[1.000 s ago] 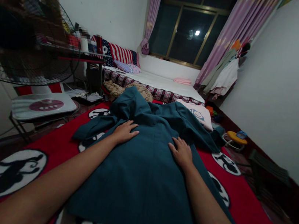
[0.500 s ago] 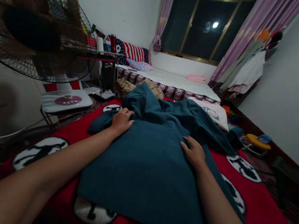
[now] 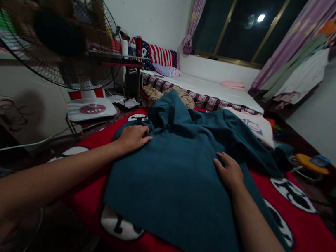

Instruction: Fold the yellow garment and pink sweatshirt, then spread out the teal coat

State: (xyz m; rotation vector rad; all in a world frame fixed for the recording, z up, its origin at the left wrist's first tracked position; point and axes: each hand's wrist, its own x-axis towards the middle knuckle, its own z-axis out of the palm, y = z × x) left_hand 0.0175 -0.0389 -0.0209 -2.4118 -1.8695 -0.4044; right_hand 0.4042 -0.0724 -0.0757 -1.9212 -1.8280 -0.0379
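Note:
A dark teal coat [image 3: 172, 185] lies spread on a red blanket [image 3: 311, 242] with black-and-white round patches. Its lower hem is toward me, and the upper part is bunched up at the far end. My left hand [image 3: 133, 138] rests on the coat's left edge near the sleeve, fingers loosely stretched and thumb apart. On the right half of the coat lies my right hand [image 3: 229, 171], open, with its fingers spread on the cloth. One sleeve [image 3: 271, 159] reaches out to the right; the left sleeve is mostly hidden by my left hand.
A large fan [image 3: 59, 31] stands close at the left on a white and pink base [image 3: 92, 108]. Beyond the coat are a light pink shirt [image 3: 257, 126] and a bed [image 3: 199, 84]. A yellow stool [image 3: 309, 163] is at the right; clothes [image 3: 302, 78] hang by the curtain.
The view has turned a little left, so the room appears shifted right. My left hand has moved slightly left over the coat's sleeve side. My right hand stays on the coat.

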